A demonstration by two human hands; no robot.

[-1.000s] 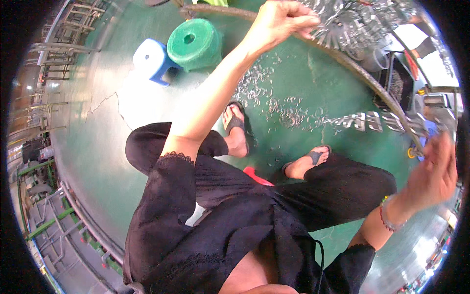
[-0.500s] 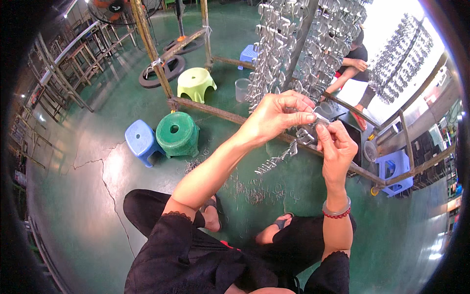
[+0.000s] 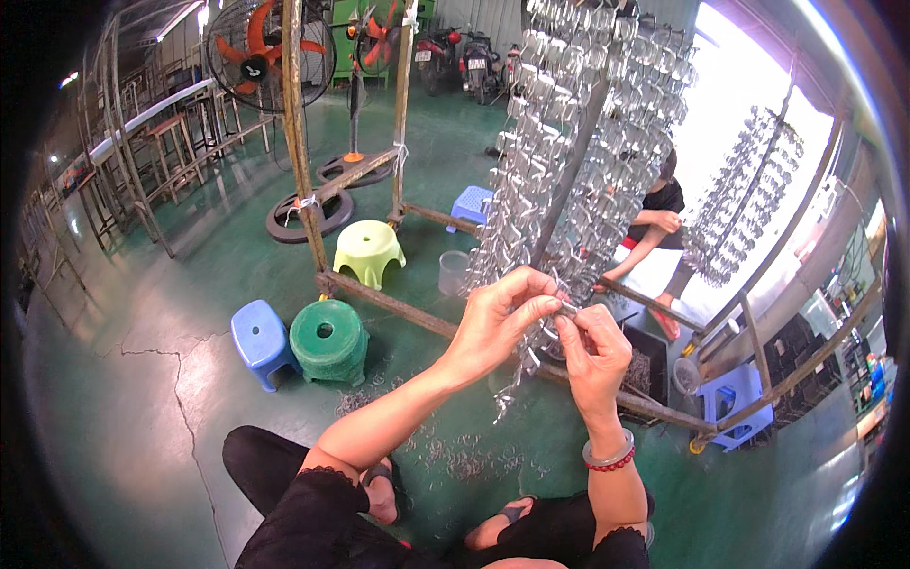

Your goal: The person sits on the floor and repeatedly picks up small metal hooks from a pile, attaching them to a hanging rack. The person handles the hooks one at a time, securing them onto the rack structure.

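Note:
In front of me hangs a thick bunch of chained shiny metal clips (image 3: pixel 578 123) on an upright bar. At its lower end, my left hand (image 3: pixel 498 324) pinches with thumb and forefinger. My right hand (image 3: pixel 595 353), closed beside it, pinches too, its fingertips almost touching the left ones. Between them shows a small grey metal clip (image 3: pixel 567 310), partly covered by the fingers. A short tail of metal pieces (image 3: pixel 505 398) dangles below my left hand. Red beads and a pale bangle circle my right wrist.
Small metal scraps (image 3: pixel 464 457) litter the green floor before my feet. A rusty frame (image 3: pixel 398 308) surrounds the hanging clips. Stools in green (image 3: pixel 329 341), blue (image 3: pixel 261 343) and yellow-green (image 3: pixel 370 251) stand left. Another person (image 3: pixel 659 213) sits behind the clips, near a second hanging bunch (image 3: pixel 744 194).
My view has tilted upward, bringing fans and motorbikes into sight. Both hands sit lower and further left in the picture, still pinching together. The dangling tail hangs steeper.

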